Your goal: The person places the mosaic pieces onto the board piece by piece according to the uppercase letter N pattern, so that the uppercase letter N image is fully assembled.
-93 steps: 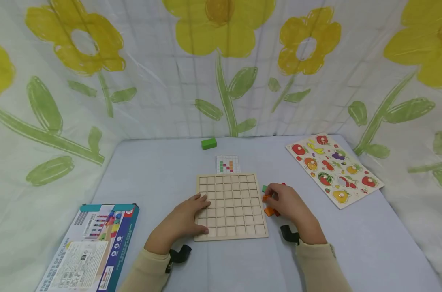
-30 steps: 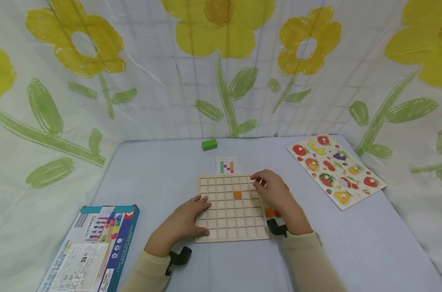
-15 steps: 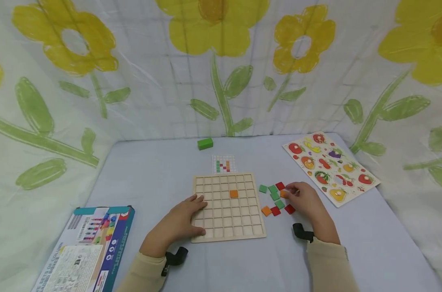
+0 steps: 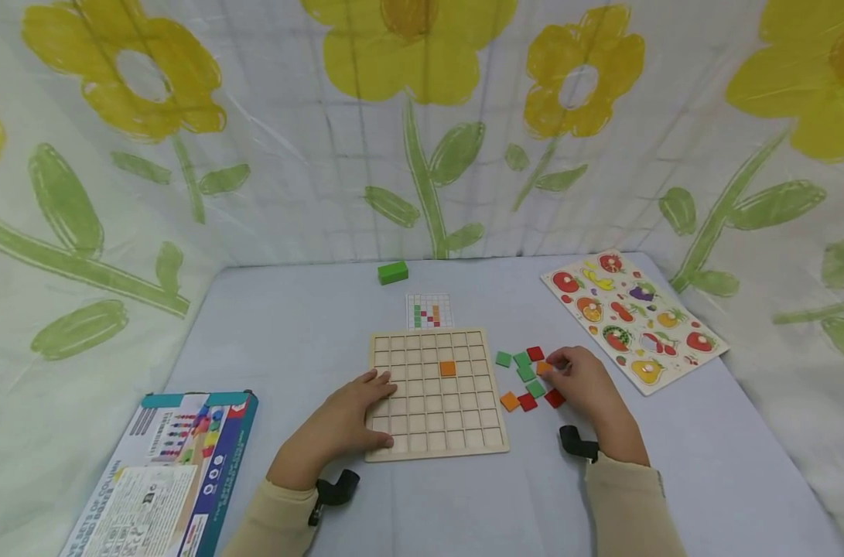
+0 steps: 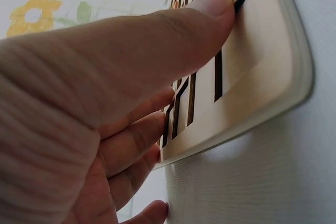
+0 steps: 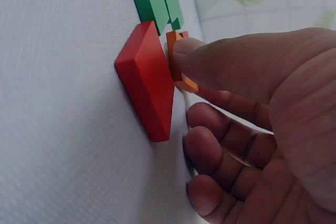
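1. The left hand (image 4: pixel 341 418) lies spread, thumb and fingers touching the left side of the grid board (image 4: pixel 435 442).
2. One orange tile (image 4: pixel 447 369), absent moments ago, now fills a cell: placing has begun.
3. The right hand (image 4: pixel 585 387), back beside the loose tiles (image 4: pixel 526 373), narrowly pinches another orange tile (image 4: pixel 543 368).

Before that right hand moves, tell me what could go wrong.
Two risks stand out. The right hand pinches an orange tile close to a red tile, so its fingers might nudge the red one. The left hand rests at the left side of the grid board; if it slips, the board could slide and perhaps jog the lone tile on it.
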A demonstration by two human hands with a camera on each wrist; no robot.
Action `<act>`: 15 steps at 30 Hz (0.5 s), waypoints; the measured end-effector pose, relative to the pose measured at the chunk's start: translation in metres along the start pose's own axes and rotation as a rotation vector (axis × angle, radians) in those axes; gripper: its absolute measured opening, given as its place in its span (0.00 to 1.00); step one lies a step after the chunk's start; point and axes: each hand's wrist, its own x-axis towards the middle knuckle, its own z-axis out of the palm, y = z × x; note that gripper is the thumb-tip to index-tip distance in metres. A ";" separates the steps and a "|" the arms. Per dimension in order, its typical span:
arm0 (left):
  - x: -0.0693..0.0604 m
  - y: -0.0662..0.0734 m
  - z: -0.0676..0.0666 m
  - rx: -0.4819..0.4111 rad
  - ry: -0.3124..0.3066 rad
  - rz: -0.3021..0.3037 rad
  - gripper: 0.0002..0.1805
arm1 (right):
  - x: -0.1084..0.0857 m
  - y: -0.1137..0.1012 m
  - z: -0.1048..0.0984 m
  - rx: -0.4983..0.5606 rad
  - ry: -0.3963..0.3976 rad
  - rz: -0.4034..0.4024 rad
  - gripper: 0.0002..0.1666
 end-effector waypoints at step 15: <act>0.000 0.001 0.000 -0.013 0.002 -0.003 0.48 | -0.008 -0.036 0.011 0.140 0.096 -0.031 0.10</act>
